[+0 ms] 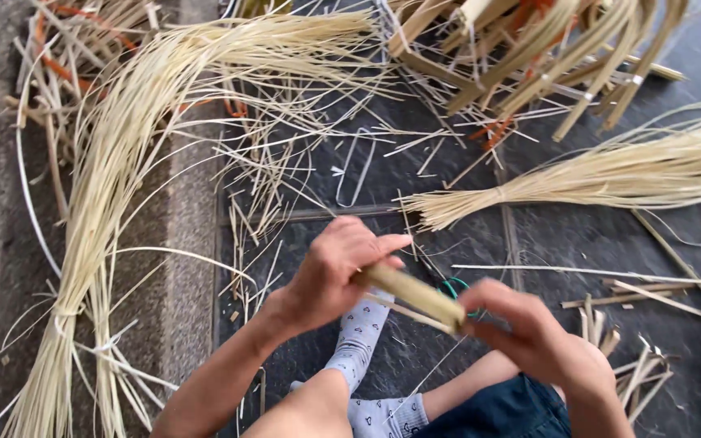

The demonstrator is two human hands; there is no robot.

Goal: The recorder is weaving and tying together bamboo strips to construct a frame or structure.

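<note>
My left hand [336, 272] grips one end of a short pale bamboo stick [415, 294], fingers curled over it. At the stick's other end my right hand [529, 334] is closed on something dark, perhaps a blade handle; I cannot tell what it is. A thin pale strip [406, 314] peels off below the stick. Both hands hover above my crossed legs, where a grey patterned sock [360, 332] shows. A small green ring [456, 285] lies on the dark floor just behind the stick.
A long tied bundle of thin pale strips [115, 162] curves down the left side. Another tied bundle [610, 174] lies at right. Thicker bamboo slats [545, 49] are piled at the top. Short offcuts [626, 357] lie near my right knee.
</note>
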